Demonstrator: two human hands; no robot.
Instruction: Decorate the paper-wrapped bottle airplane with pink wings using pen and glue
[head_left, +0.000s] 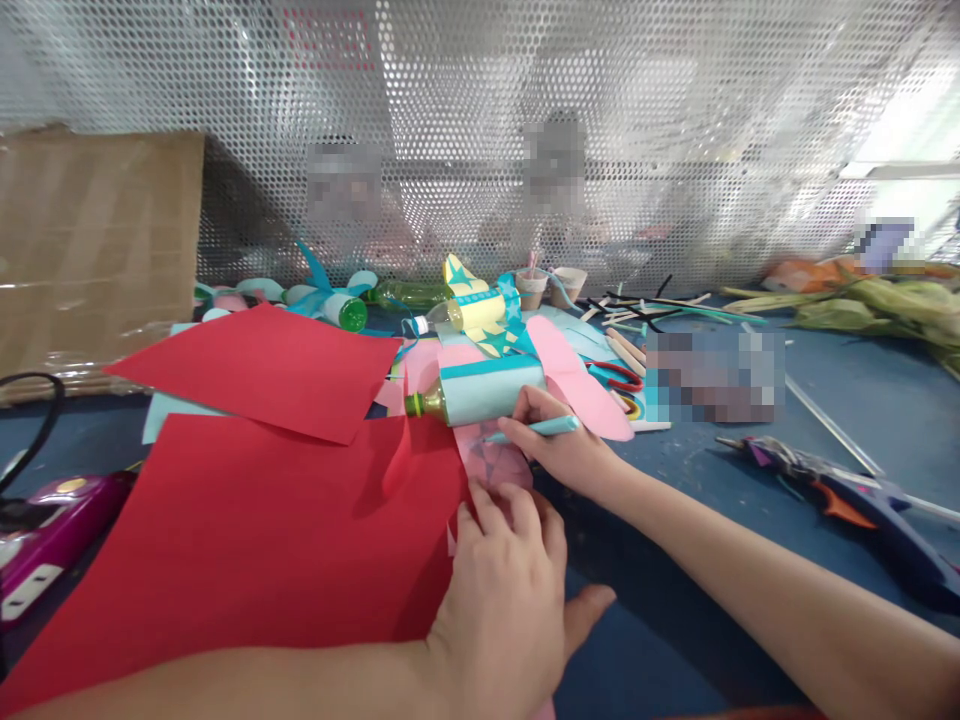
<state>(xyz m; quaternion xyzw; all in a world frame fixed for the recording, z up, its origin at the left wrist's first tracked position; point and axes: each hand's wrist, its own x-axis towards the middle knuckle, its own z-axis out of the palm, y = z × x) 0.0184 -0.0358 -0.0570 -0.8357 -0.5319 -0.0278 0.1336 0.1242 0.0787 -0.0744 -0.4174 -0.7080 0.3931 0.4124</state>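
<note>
The right hand (pixel 553 441) keeps a narrow pinch around the light-blue pen (pixel 551 427), with its tip pointed at the pink paper (pixel 474 468). This paper lies just in front of the wrapped bottle (pixel 487 390), and the left hand (pixel 510 570) rests on it, fingers slightly apart, thumb out to the side, gripping no object. On the pink paper some dark, star-like lines are present, so I judge that the drawing is partly done; the marked shapes are not yet cut out. The bottle has its light-blue cover and a darker blue strip, but no stars that I can see. Beside it is a pink rounded piece (pixel 589 395); whether it is attached, I cannot tell. Farther back, the yellow-covered bottle (pixel 480 311) has its blue stars and appears more complete. To the left lie the red sheets (pixel 300 540).
</note>
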